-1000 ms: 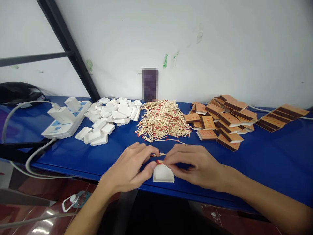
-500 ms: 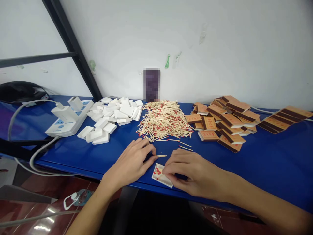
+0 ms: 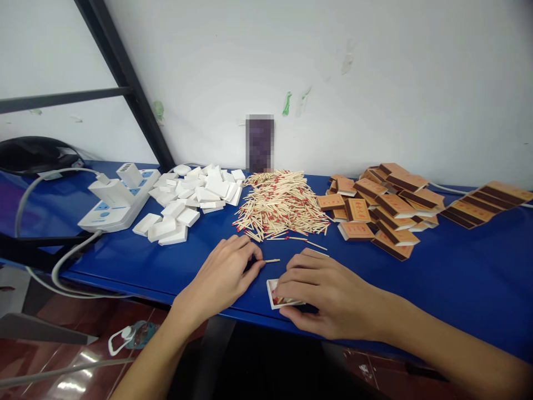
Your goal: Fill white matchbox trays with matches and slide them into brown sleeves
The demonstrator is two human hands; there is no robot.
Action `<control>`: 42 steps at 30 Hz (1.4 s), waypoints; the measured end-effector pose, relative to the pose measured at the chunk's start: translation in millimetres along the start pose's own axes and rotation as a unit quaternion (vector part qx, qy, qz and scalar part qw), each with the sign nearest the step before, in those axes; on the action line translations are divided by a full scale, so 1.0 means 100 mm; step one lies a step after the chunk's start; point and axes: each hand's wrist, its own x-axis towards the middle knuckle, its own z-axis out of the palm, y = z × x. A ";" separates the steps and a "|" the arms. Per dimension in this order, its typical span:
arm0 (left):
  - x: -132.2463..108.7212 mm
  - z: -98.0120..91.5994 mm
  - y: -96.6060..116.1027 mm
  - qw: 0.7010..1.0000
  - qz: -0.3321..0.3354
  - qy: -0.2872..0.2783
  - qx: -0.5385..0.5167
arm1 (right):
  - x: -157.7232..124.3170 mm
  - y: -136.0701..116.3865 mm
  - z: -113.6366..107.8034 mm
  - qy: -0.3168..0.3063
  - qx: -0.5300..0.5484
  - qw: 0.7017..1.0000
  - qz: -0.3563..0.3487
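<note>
My right hand (image 3: 322, 291) lies over a small white matchbox tray (image 3: 275, 294) with red-tipped matches in it, near the front edge of the blue table (image 3: 458, 278); its fingers and thumb grip the tray. My left hand (image 3: 225, 275) rests on the table just left of the tray, fingers curled with their tips at a few loose matches (image 3: 271, 260). Whether it holds any I cannot make out. Behind both hands lies a big pile of matches (image 3: 278, 205).
A heap of empty white trays (image 3: 187, 197) sits at the back left beside a white power strip (image 3: 116, 203) with cables. Orange matchbox sleeves (image 3: 383, 208) are heaped at the back right, more (image 3: 483, 201) in a row further right. A black frame bar (image 3: 125, 83) leans against the wall.
The tray went from tilted up between both hands to flat on the table under my right hand. My left hand let go of it and moved left to the loose matches.
</note>
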 end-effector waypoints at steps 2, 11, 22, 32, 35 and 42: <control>-0.03 -0.03 -0.01 1.000 -0.010 -0.007 0.008 | 0.00 0.01 0.00 -0.002 -0.004 1.000 0.007; -0.10 -0.05 0.00 0.996 -0.016 -0.037 0.082 | -0.03 0.12 0.04 0.040 -0.020 0.999 -0.009; -0.16 -0.09 0.19 0.996 0.057 -0.051 -0.035 | -0.01 0.09 -0.03 -0.023 0.022 0.992 0.123; -0.12 -0.05 0.20 0.998 0.044 -0.002 -0.039 | -0.04 0.18 -0.03 -0.026 0.060 0.991 0.117; -0.11 -0.05 0.19 0.997 0.071 0.017 -0.008 | -0.06 0.20 -0.01 -0.019 0.063 0.993 0.100; -0.07 0.00 0.12 0.994 0.104 0.036 -0.020 | -0.06 0.23 -0.01 -0.018 0.041 0.997 0.069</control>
